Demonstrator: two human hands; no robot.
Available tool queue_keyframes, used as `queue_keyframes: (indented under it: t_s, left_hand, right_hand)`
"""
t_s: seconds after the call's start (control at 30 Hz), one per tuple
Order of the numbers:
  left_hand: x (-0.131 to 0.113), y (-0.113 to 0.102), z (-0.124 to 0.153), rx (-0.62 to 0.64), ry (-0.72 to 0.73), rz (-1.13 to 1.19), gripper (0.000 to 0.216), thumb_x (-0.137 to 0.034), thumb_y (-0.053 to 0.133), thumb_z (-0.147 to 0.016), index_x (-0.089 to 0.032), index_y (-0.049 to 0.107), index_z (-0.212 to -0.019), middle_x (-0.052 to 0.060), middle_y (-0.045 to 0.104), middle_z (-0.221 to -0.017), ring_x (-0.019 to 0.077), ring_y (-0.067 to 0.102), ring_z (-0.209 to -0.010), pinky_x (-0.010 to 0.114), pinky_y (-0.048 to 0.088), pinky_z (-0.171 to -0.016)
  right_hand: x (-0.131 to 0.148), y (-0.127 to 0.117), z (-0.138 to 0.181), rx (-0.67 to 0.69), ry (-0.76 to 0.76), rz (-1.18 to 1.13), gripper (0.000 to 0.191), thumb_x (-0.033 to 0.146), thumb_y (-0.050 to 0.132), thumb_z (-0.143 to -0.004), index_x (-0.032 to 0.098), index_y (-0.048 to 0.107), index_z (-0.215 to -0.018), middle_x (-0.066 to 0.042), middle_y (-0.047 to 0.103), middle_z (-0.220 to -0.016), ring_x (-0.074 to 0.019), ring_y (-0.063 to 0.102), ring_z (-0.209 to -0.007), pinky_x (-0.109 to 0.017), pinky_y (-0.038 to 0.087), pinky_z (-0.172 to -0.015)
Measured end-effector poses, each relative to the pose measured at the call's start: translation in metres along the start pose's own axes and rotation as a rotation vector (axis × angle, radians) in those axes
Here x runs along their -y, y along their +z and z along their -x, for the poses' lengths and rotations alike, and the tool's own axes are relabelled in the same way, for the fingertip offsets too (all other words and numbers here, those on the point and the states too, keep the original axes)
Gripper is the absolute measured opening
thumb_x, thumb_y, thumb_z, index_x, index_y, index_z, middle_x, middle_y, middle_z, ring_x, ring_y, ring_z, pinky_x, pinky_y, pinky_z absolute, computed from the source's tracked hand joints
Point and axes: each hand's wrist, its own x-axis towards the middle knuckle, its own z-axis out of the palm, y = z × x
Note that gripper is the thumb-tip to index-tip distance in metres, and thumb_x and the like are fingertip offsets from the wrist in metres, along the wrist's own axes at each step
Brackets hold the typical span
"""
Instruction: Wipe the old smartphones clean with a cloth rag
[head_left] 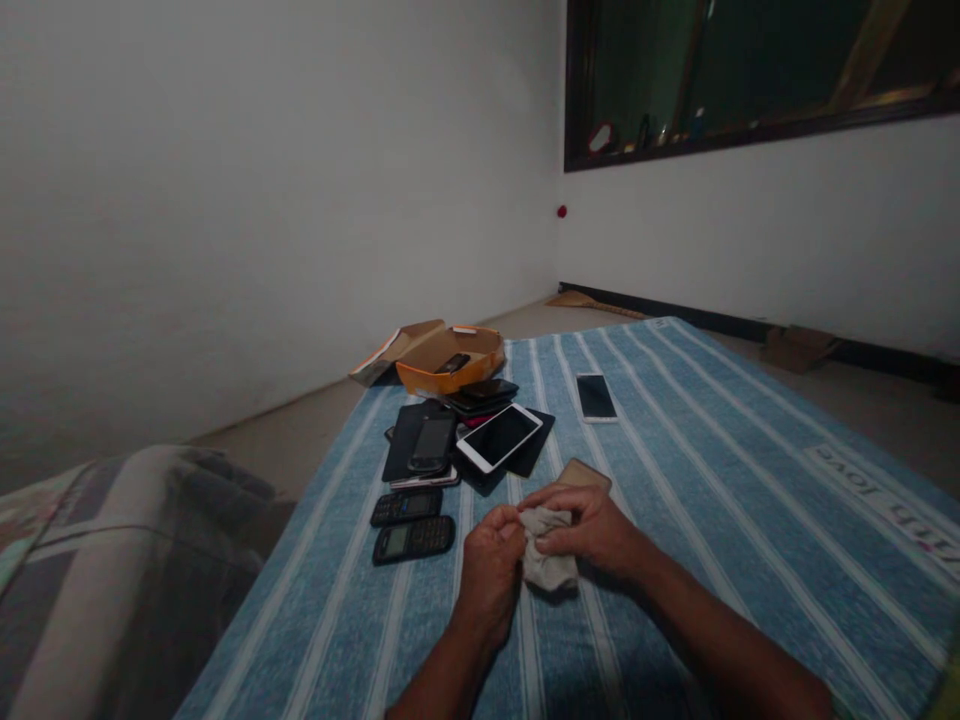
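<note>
Pinching crumpled cloth point(551, 568), left hand point(491, 553) and right hand point(594, 527), fingers point(555, 497) curled, striped fabric point(690, 440) below

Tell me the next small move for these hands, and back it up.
Probably open out the pale cloth a little between the fingers: it is bunched up, with the left hand and the right hand both on it, so a flatter fold would likely wipe better. The tan phone shows just beyond the right hand, seemingly handy for wiping.

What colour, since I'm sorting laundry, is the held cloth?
The cloth looks pale grey in the head view.
</note>
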Motion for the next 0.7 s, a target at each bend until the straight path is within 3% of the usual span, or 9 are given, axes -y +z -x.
queue_keyframes:
  t_s: [0.2, 0.3, 0.43, 0.53, 0.63, 0.7]
  left_hand:
    - [0.007, -0.003, -0.002, -0.059, 0.102, -0.179, 0.024, -0.028, 0.08, -0.059, -0.017, 0.06, -0.068, -0.006, 0.058, -0.052, 0.009, 0.05, -0.046, 0.018, 0.039, -0.045]
    - [0.009, 0.0, 0.001, -0.04, 0.111, -0.277, 0.02, -0.03, 0.074, -0.063, -0.019, 0.058, -0.067, -0.007, 0.054, -0.048, 0.0084, 0.044, -0.04, 0.019, 0.033, -0.04]
    - [0.006, 0.003, 0.006, -0.037, 0.26, -0.491, 0.012, -0.029, 0.068, -0.071, -0.019, 0.061, -0.072, -0.008, 0.053, -0.05, 0.009, 0.046, -0.045, 0.02, 0.035, -0.047]
    - [0.005, 0.001, 0.008, -0.036, 0.354, -0.602, 0.011, -0.031, 0.066, -0.076, -0.02, 0.063, -0.077, -0.006, 0.057, -0.054, 0.0114, 0.05, -0.051, 0.022, 0.039, -0.054]
    - [0.006, -0.001, 0.008, -0.026, 0.402, -0.671, 0.01, -0.031, 0.065, -0.078, -0.021, 0.064, -0.078, -0.004, 0.061, -0.058, 0.0135, 0.055, -0.054, 0.024, 0.041, -0.057]
    - [0.007, -0.003, 0.007, -0.035, 0.428, -0.693, 0.008, -0.03, 0.065, -0.079, -0.022, 0.065, -0.078, -0.004, 0.063, -0.06, 0.0145, 0.057, -0.056, 0.025, 0.042, -0.058]
  right_hand:
    - [-0.008, 0.014, 0.001, -0.103, 0.084, -0.094, 0.02, 0.032, 0.081, -0.064, 0.018, 0.074, -0.077, 0.0, 0.068, -0.071, -0.0148, 0.061, -0.063, -0.025, 0.049, -0.059]
    - [-0.008, 0.014, -0.001, -0.184, 0.089, 0.005, 0.016, 0.031, 0.076, -0.067, 0.018, 0.072, -0.074, 0.002, 0.062, -0.063, -0.013, 0.056, -0.056, -0.023, 0.044, -0.052]
    - [-0.006, -0.006, -0.004, -0.356, -0.088, 0.464, 0.011, 0.02, 0.065, -0.075, 0.018, 0.064, -0.064, 0.002, 0.054, -0.064, -0.0126, 0.053, -0.061, -0.023, 0.041, -0.057]
    - [-0.012, -0.024, -0.003, -0.408, -0.251, 0.944, 0.017, 0.008, 0.052, -0.081, 0.018, 0.064, -0.074, -0.001, 0.057, -0.074, -0.0143, 0.053, -0.068, -0.024, 0.039, -0.063]
    - [-0.021, -0.027, 0.001, -0.341, -0.265, 1.36, 0.019, 0.005, 0.05, -0.085, 0.017, 0.065, -0.084, -0.005, 0.061, -0.083, -0.0173, 0.053, -0.073, -0.027, 0.038, -0.063]
    - [-0.023, -0.02, 0.004, -0.235, -0.226, 1.495, 0.018, 0.006, 0.052, -0.088, 0.017, 0.066, -0.082, -0.007, 0.061, -0.083, -0.0194, 0.054, -0.076, -0.029, 0.039, -0.065]
